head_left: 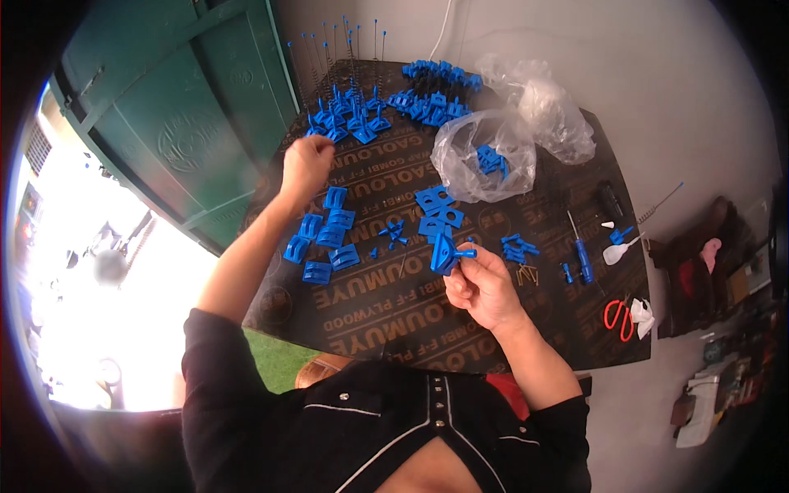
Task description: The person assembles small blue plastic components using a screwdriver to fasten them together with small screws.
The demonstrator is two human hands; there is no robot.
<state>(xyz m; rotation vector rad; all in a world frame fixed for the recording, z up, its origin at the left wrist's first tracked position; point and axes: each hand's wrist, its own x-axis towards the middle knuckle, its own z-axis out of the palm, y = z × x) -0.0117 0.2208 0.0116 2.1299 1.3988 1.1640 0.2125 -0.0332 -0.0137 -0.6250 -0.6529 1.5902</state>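
My right hand (pixel 486 289) grips a blue plastic part (pixel 444 253) with an angled base and a peg sticking out to the right. My left hand (pixel 307 171) reaches to the far left, its fingers curled together beside a cluster of blue bases with upright springs (pixel 355 115). What those fingers hold, if anything, is hidden. Below the left forearm lie several blue curved pieces (pixel 330 237). Flat blue plates with holes (pixel 440 215) sit just beyond the held part. Small blue star-shaped bits (pixel 396 233) rest between the two groups.
A clear plastic bag (pixel 468 168) holds blue pieces, with another crumpled bag (pixel 555 119) behind it. More blue parts (pixel 431 105) are heaped at the back. To the right lie blue pegs (pixel 518 248), screws (pixel 528 274), a screwdriver (pixel 583 261) and red-handled scissors (pixel 618 322).
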